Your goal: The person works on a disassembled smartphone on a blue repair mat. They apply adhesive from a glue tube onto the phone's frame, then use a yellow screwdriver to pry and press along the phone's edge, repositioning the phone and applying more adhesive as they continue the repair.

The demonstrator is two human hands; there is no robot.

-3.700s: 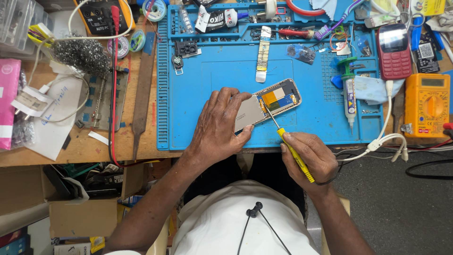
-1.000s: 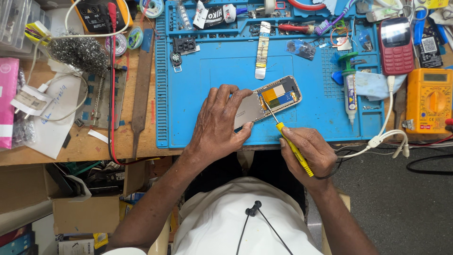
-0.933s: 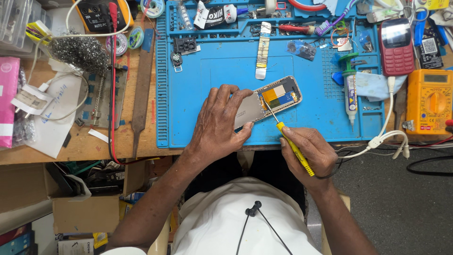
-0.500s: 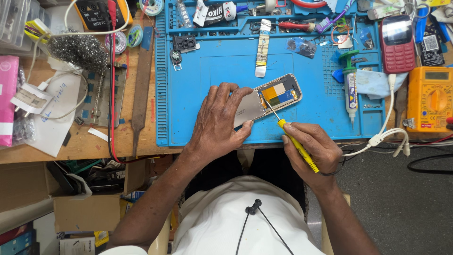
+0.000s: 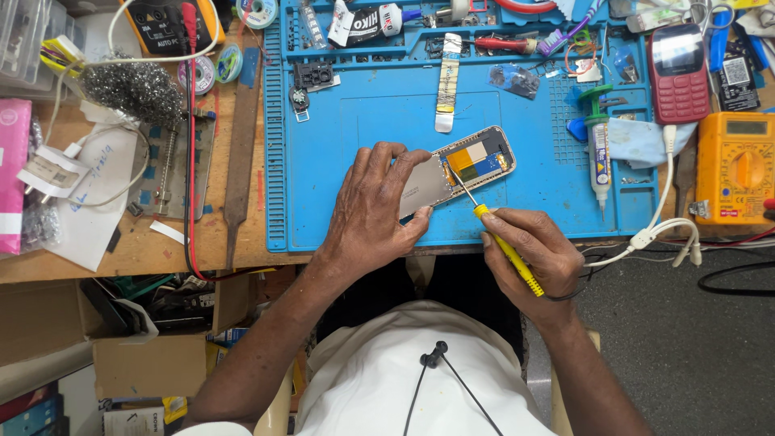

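Slightly shifted since the earlier frame, the yellow screwdriver [image 5: 507, 250] is being pinched in the right hand [image 5: 533, 254], its tip being set into the opened phone [image 5: 468, 161] that is being pressed onto the blue mat [image 5: 347, 129] by the spread left hand [image 5: 371, 210].

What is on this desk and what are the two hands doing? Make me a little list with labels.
Place: blue work mat on a wooden bench
Left hand: pressed flat on the opened phone, holding it down
Right hand: grips a yellow screwdriver
Screwdriver tip: touching the phone's inside, near the yellow part
Right of mat: orange meter, red keypad phone
Left of mat: metal file, steel wool ball
Near the phone: syringe tube
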